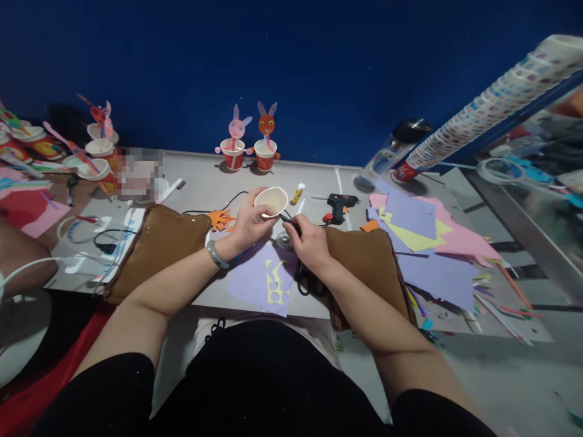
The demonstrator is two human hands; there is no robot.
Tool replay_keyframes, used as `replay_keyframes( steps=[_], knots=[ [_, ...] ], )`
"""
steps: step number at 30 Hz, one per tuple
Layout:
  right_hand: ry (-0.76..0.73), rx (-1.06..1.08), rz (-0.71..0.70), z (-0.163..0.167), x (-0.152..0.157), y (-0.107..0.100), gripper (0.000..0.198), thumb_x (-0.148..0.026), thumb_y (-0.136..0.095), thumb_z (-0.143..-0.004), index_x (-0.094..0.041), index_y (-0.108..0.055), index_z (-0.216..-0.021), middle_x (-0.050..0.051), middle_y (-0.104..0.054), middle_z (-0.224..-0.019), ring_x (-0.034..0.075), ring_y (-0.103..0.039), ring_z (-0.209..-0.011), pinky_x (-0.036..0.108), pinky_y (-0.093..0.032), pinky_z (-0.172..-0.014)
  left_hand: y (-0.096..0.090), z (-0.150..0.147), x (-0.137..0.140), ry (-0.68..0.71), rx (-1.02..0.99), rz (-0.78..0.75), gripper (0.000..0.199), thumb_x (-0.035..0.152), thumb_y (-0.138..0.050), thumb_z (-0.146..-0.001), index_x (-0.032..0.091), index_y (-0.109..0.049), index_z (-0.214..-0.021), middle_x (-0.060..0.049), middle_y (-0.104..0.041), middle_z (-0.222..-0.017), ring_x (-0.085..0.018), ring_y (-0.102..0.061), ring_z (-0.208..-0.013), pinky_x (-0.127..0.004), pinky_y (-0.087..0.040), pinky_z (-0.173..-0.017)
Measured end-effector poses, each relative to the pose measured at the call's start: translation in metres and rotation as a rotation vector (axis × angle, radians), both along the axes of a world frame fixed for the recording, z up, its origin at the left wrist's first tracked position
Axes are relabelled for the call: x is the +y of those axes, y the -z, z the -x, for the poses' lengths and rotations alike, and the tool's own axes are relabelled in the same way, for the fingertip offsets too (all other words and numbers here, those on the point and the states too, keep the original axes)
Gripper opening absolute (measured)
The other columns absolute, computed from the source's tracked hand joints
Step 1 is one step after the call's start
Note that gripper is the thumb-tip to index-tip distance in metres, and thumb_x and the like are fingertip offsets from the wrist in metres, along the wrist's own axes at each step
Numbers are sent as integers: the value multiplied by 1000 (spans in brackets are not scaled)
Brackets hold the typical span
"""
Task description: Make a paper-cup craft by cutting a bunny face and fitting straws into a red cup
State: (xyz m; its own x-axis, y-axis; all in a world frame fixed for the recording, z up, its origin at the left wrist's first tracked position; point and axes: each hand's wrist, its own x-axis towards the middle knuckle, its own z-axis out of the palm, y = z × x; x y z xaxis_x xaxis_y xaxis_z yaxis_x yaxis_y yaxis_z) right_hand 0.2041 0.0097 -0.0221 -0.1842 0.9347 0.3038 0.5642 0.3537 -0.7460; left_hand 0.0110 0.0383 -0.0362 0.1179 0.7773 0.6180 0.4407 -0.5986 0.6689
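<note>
A white paper cup (272, 202), its mouth tilted toward me, is held in my left hand (249, 224), with the thumb pressed on its near rim. My right hand (310, 240) is closed around a slim black tool (286, 219) whose tip lies close to the cup's near side. Its kind is not clear, and most of it is hidden by the fingers. Beneath my hands lie a roll of tape (285, 240), purple paper (246, 282) and a yellow paper piece with cut-out holes (274, 282). Orange paper scraps (220, 220) lie left of my left hand.
A black glue gun (340, 206) and a glue stick (297, 193) lie beyond my right hand. Two rabbit-faced cups (233, 154) stand by the blue wall. Brown cushions (161, 249) flank my arms. A tall cup stack (492, 103) leans right, near coloured sheets (437, 279).
</note>
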Motion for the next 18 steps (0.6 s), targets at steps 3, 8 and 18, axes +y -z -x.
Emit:
replay_keyframes(
  steps=[3, 8, 18],
  knots=[
    [-134, 326, 396, 3, 5, 1, 51, -75, -50, -92, -26, -45, -78, -7, -39, -54, 13, -33, -47, 27, -29, -49, -1, 0, -2, 14, 1, -23, 9, 24, -76, -87, 20, -73, -80, -11, -57, -141, -28, -58, -131, -48, -52, -110],
    [-28, 105, 75, 1, 2, 2, 46, -66, -52, -95, -23, -52, -79, -1, -55, -63, 14, -45, -55, 28, -32, -56, -1, 0, -4, 5, 53, -3, 8, 25, -76, -88, 21, -73, -81, -11, -55, -144, -28, -56, -133, -49, -52, -110],
    [-43, 80, -41, -4, 0, 9, 29, -47, -53, -102, -22, -58, -88, -2, -64, -64, 14, -59, -57, 24, -44, -59, 10, 5, 0, 7, 95, -190, 24, 26, -76, -89, 20, -62, -107, -17, -51, -148, -30, -55, -137, -50, -54, -107]
  ],
)
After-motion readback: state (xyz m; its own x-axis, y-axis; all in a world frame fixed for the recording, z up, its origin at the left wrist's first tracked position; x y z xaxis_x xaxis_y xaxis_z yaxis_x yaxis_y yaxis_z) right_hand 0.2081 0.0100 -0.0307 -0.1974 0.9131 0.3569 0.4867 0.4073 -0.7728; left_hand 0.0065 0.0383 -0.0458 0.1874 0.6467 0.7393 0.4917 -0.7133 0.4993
